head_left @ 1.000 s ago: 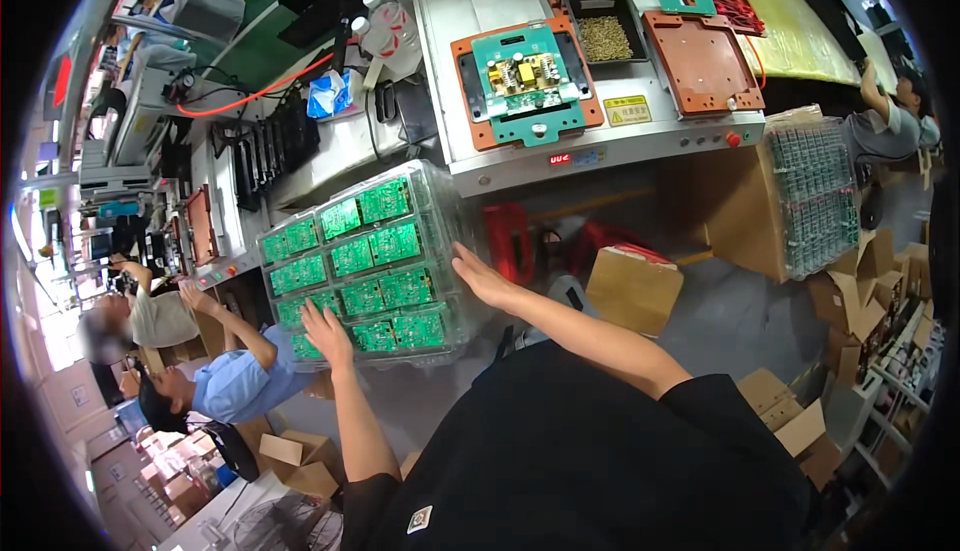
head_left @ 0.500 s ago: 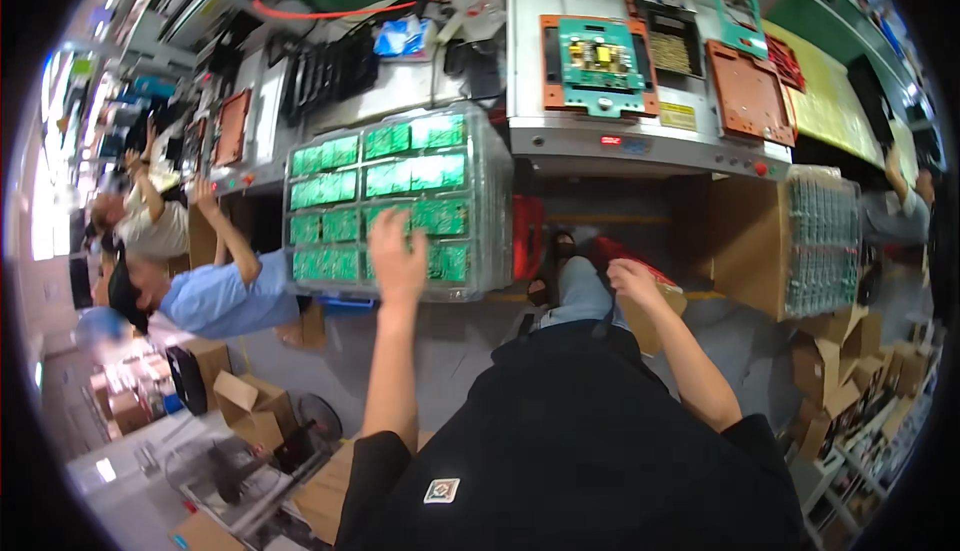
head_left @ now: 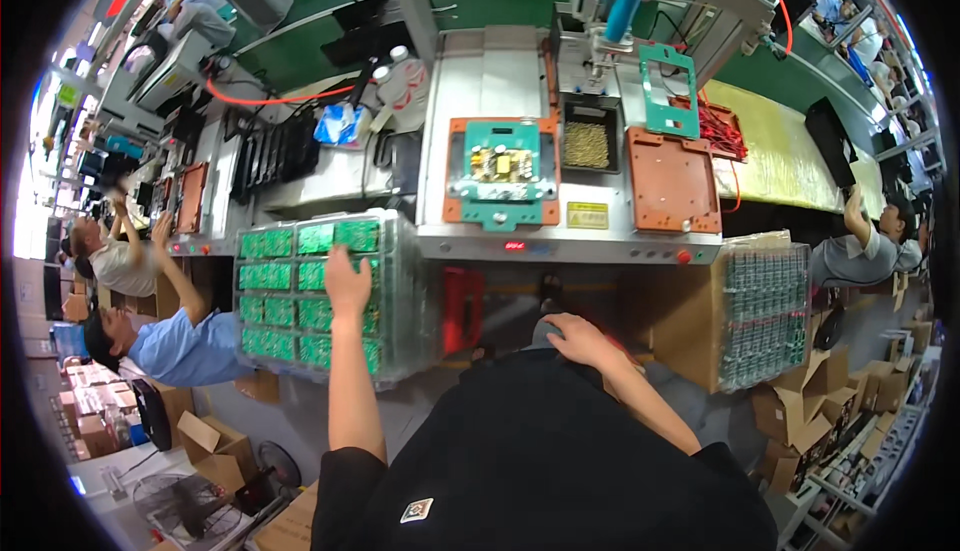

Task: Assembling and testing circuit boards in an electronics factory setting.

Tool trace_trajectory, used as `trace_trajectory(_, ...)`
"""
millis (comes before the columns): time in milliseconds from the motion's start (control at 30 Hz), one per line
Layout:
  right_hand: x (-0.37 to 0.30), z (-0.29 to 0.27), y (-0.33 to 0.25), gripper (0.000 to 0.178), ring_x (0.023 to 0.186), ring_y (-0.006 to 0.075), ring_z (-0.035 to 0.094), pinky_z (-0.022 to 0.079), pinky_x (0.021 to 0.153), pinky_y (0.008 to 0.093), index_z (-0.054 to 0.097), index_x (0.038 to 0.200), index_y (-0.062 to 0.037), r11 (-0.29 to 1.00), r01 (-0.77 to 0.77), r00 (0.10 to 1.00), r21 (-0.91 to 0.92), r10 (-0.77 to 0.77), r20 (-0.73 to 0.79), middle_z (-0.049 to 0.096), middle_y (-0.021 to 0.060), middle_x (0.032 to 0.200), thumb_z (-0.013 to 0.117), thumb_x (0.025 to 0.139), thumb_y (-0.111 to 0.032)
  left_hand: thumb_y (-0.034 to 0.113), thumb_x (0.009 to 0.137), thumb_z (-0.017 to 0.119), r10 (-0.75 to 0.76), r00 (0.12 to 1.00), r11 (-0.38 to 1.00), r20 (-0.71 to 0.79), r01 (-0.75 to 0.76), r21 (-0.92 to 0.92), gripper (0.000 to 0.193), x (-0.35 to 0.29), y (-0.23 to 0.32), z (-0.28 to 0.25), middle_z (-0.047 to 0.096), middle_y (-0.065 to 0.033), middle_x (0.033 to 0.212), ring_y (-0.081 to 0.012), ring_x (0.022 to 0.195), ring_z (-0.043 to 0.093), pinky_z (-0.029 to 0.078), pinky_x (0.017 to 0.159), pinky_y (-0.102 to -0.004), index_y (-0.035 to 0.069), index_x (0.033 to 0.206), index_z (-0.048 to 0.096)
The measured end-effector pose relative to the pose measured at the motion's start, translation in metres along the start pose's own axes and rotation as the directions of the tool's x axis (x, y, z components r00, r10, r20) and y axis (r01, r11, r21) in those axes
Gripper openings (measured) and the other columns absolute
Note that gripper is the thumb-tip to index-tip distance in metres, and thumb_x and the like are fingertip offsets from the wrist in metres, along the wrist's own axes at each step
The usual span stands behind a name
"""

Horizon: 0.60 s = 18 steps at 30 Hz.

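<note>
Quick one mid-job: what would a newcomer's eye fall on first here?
Probably the green boards in rows in a clear tray at left, with the left hand over its upper right part. Next, the teal fixture with a yellow-topped board on the bench at upper centre, and the red button on the bench's front edge, right of centre.
</note>
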State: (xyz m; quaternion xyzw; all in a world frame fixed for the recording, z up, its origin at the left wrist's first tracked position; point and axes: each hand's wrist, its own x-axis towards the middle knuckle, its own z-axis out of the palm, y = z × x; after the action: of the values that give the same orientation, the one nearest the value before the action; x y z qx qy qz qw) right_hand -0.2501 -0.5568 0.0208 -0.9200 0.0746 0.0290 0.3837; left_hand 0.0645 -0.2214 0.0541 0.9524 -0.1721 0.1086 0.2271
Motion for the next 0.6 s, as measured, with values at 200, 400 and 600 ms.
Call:
trace_trajectory(200, 0.000, -0.074, -0.012, 0.038, 0.103, 0.0272, 0.065, 0.050, 0.090, 0.0352, 0.058, 0.124, -0.0009, 0.962, -0.136, 0.976, 0.237, 0.089, 0.197, 0.064, 0.0177, 0.118, 0.061, 0.089, -0.017, 0.031, 0.082, 0.067, -0.132, 0.973, 0.989, 0.192, 0.115, 0.097, 0.062, -0.014, -0.028, -0.043, 0.044, -0.0279, 0.140, -0.0413, 0.129, 0.043, 0.037, 0.107, -0.0455, -0.005, 0.130, 0.050)
trace_trajectory(400, 0.012, -0.139, -0.025, 0.035, 0.101, 0.0192, 0.063, 0.049, 0.090, 0.0309, 0.058, 0.123, -0.0007, 0.971, -0.069, 0.970, 0.228, 0.012, 0.242, 0.065, 0.0135, 0.114, 0.061, 0.089, -0.011, 0.025, 0.081, 0.065, -0.177, 0.975, 0.970, 0.137, 0.149, 0.193, 0.051, -0.020, 0.034, -0.009, 0.050, -0.0244, 0.135, -0.0388, 0.125, 0.047, 0.040, 0.102, -0.0482, -0.002, 0.124, 0.055)
trace_trajectory(600, -0.005, -0.114, -0.037, 0.031, 0.098, 0.0123, 0.058, 0.048, 0.086, 0.0272, 0.059, 0.122, -0.0022, 0.850, -0.241, 0.922, 0.468, 0.051, 0.383, 0.064, 0.0052, 0.109, 0.060, 0.091, -0.007, 0.019, 0.082, 0.066, -0.124, 0.989, 0.992, -0.084, 0.123, -0.023, 0.039, -0.024, 0.024, -0.023, 0.058, -0.0207, 0.123, -0.0380, 0.115, 0.055, 0.044, 0.097, -0.0454, 0.001, 0.116, 0.060)
